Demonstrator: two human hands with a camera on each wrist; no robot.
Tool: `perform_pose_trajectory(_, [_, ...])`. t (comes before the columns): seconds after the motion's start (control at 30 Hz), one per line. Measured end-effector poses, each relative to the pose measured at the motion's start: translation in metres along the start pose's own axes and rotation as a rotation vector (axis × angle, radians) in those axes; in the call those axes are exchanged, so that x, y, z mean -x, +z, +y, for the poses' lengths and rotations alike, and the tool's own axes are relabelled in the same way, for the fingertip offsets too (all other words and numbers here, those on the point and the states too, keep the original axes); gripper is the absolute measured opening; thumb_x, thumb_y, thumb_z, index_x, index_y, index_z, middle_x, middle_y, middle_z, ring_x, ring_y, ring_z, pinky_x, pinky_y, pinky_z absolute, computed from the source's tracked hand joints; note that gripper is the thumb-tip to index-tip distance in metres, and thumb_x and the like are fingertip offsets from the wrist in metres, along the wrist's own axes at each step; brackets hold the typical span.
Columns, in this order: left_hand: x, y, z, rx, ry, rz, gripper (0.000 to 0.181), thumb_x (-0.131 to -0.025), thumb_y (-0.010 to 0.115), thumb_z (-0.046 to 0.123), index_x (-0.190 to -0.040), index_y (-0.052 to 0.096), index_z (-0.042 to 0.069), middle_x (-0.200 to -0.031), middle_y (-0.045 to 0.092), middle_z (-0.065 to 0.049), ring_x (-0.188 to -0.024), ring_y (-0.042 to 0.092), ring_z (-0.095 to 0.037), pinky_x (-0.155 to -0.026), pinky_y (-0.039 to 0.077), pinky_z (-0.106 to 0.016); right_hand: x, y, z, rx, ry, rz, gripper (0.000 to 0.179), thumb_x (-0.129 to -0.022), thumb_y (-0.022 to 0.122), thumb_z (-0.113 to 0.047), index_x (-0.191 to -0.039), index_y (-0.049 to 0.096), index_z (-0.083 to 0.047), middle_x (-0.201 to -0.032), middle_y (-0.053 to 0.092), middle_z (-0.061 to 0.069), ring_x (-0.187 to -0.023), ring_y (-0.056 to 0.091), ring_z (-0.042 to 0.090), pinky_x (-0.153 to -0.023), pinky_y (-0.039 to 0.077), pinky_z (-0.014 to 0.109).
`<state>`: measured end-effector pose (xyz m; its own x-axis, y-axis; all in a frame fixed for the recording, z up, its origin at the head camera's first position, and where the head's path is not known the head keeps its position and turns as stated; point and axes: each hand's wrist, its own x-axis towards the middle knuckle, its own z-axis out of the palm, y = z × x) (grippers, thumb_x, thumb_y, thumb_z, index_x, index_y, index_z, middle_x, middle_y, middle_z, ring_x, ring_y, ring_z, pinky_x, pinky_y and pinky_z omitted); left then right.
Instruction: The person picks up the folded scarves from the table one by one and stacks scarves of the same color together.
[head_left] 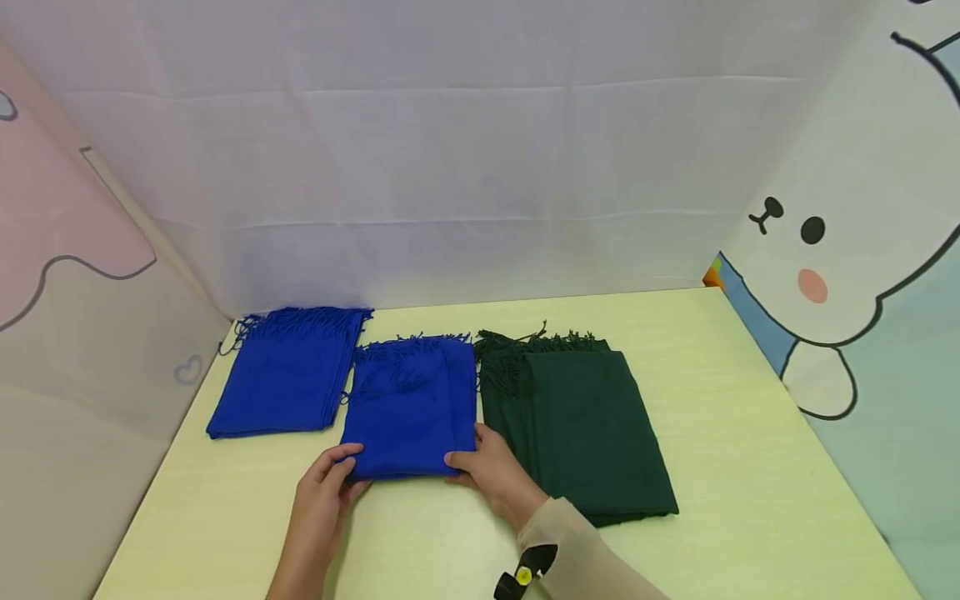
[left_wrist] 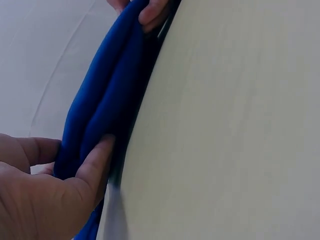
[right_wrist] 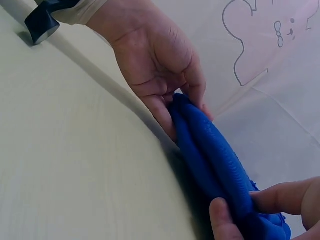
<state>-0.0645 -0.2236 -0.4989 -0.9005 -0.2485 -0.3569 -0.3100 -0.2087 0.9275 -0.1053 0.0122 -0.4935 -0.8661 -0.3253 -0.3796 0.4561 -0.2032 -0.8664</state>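
A folded blue scarf [head_left: 408, 417] with fringe along its far edge lies between my two hands in the head view. My left hand [head_left: 322, 500] pinches its near left corner, fingers on top and thumb below at the folded edge. At the near right corner my right hand [head_left: 498, 471] grips the same scarf. In the left wrist view the thick folded edge of the blue scarf [left_wrist: 107, 85] runs between both hands. The right wrist view shows the right hand [right_wrist: 157, 65] with the blue scarf [right_wrist: 212, 145] between thumb and fingers.
Another folded blue scarf [head_left: 288, 375] lies at the left, its fringe toward the back. Right of the held scarf is a folded dark green scarf [head_left: 592, 425], close beside the right hand. All rest on a pale yellow table [head_left: 750, 467]. A white cloth wall [head_left: 465, 167] stands behind.
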Motion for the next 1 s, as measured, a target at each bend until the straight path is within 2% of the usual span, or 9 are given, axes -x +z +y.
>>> perform_pose_trajectory(0.2, [0.008,-0.003,0.001,-0.058,-0.001,-0.02,0.028,-0.104,0.05,0.009,-0.127,0.056,-0.005,-0.138,0.043,-0.009,-0.104,0.06,-0.008,-0.083,0.057,-0.026,0.009,0.001,0.001,0.051,-0.013,0.004,0.074,-0.091,0.063,0.009,-0.152,0.02,0.011,-0.144,0.045,0.031,-0.121,0.058,0.039,-0.085,0.058,0.047])
perform_pose_trajectory(0.5, [0.017,-0.006,0.001,-0.101,-0.034,0.017,0.018,-0.102,0.048,0.005,-0.114,0.058,-0.003,-0.132,0.044,-0.012,-0.102,0.059,-0.009,-0.081,0.058,-0.027,0.02,0.003,0.005,0.059,0.002,-0.016,0.073,-0.091,0.064,0.009,-0.151,0.022,0.01,-0.144,0.045,0.029,-0.121,0.058,0.037,-0.082,0.059,0.047])
perform_pose_trajectory(1.0, [0.026,-0.007,0.003,-0.131,-0.085,-0.017,0.024,-0.103,0.046,0.008,-0.123,0.054,-0.004,-0.139,0.042,-0.012,-0.112,0.055,-0.008,-0.088,0.057,-0.029,0.029,0.003,0.006,0.069,-0.005,-0.02,0.07,-0.089,0.064,0.011,-0.148,0.026,0.014,-0.138,0.051,0.03,-0.118,0.06,0.037,-0.081,0.06,0.046])
